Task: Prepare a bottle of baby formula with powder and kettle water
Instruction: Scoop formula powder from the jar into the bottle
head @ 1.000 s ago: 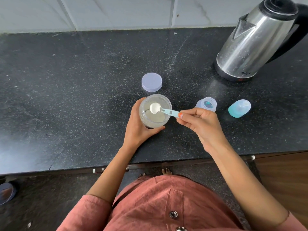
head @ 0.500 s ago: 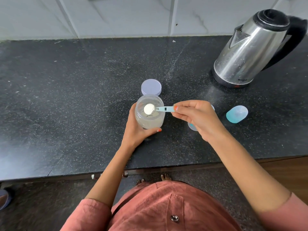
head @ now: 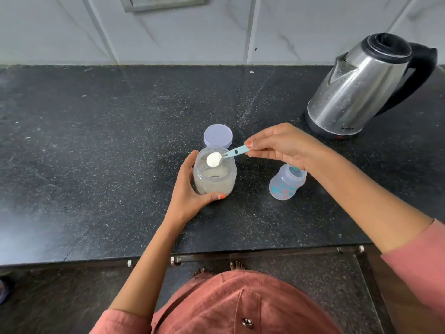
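Since the earlier frame, the scoop has risen clear above the powder jar, heaped. Right hand pinches its handle; left hand wraps the jar. Next: carry level to the open bottle just beside.

The right hand raised the scoop, heaped with white powder, clear of the jar's mouth. That lift uncovered the baby bottle below the wrist.

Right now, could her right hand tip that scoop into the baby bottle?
Probably yes. The right hand holds the scoop above the jar; the bottle stands open just beneath her wrist, nothing between.
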`<state>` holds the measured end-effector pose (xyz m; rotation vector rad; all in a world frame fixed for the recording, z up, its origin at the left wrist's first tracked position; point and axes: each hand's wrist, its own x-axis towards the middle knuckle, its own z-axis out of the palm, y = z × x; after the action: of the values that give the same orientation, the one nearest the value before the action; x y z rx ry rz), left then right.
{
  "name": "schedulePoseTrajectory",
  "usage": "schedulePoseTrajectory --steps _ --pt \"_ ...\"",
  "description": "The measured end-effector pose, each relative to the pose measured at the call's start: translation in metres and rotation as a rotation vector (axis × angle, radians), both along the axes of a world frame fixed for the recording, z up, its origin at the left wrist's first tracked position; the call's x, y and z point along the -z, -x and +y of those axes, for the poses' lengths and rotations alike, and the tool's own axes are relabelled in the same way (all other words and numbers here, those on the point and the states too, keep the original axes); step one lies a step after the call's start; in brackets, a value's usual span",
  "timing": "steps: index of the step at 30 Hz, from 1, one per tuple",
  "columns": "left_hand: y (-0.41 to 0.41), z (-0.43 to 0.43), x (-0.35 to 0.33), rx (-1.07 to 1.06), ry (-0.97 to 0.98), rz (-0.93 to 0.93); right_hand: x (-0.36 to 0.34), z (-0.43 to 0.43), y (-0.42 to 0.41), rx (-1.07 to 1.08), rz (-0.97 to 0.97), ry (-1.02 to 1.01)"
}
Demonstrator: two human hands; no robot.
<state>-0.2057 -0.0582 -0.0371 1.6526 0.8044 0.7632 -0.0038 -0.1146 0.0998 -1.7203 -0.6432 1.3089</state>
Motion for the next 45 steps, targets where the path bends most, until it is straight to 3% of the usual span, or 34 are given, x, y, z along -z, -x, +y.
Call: schedulePoseTrajectory --steps 8,12,17,24,33,45 --pt "0.01 -0.029 -0.039 -0.249 -0.466 0.009 -0.002 0.006 -0.014 -0.049 0.023 0.02" --pt "-0.002 -0.053 -0.046 -0.228 -0.571 -0.014 -0.002 0.007 -0.021 -0.083 0.026 0.026" --pt "-0.036 -0.068 -0.047 -0.033 -0.435 -0.03 -0.001 0.009 -0.028 -0.12 0.047 0.006" --pt "-0.091 -0.077 -0.021 0.123 -0.095 0.158 -0.005 0.01 -0.035 -0.165 0.126 -0.023" --pt "-0.134 -0.082 -0.017 0.073 -0.005 0.165 -0.002 0.013 -0.041 -0.191 0.151 -0.015" --pt "-0.11 -0.086 -0.029 0.034 0.023 0.091 -0.005 0.013 -0.041 -0.204 0.134 -0.017"
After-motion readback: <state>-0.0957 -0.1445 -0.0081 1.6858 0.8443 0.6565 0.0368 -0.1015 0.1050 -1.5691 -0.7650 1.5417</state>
